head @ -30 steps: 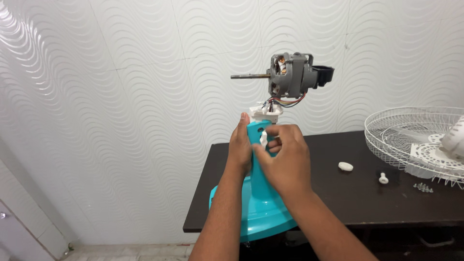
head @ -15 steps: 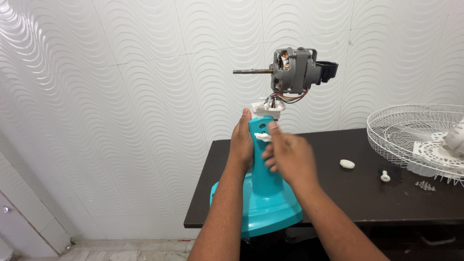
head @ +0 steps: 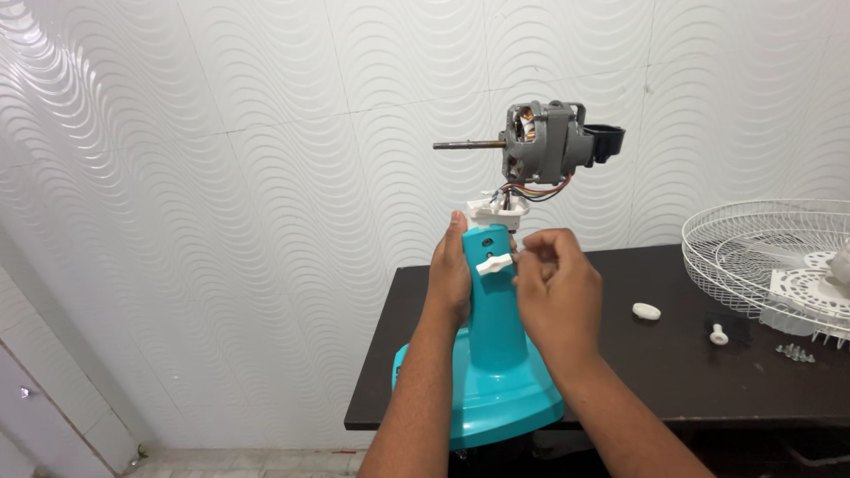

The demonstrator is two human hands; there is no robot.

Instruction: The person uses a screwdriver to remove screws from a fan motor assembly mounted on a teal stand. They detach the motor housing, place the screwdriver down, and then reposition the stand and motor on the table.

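Left hand is wrapped around the neck of the teal fan stand to steady it upright at the dark tabletop edge. Right hand pinches the white knob on its front. Bare motor sits on top, wire fan guard lies off right.

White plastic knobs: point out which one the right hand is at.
The white winged knob on the turquoise fan stand, at the right hand fingertips. The oval knob and the small peg-shaped knob lie loose on the dark table, untouched.
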